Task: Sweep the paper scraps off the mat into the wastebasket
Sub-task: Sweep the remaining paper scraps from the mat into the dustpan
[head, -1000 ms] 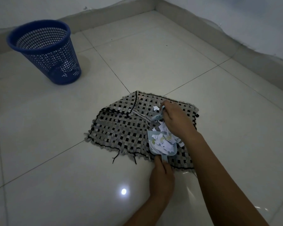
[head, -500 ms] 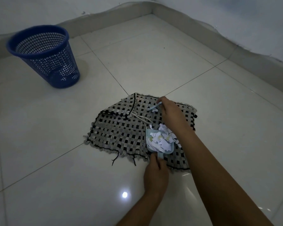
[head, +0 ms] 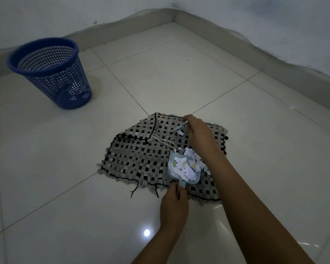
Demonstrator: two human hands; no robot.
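Right hand (head: 197,135) reaches out over the far half of the mat (head: 141,159), forearm running in from the lower right. Fingers curled, pinching the thin handle of a small light-blue brush (head: 181,126); brush tip points left and down, just above one loose scrap (head: 180,132) on the weave.

Left hand (head: 173,204) sits at the mat's near edge, knuckles up, fingers wrapped round the short handle of a pale blue dustpan (head: 174,177). Pan rests on the mat, mouth facing away from the person.

Paper scraps (head: 186,166): white, torn, irregular, some with faint print; heaped in the pan and piled above its rim, a few spilling over the right side toward the right wrist.

Mat: woven grey and black check, frayed edges, loose black threads at the near edge, a white cord lying across its middle. It lies on a glossy white tile floor (head: 65,206).

Wastebasket (head: 51,73): blue mesh, upright, far left, well apart from the mat, near the skirting.
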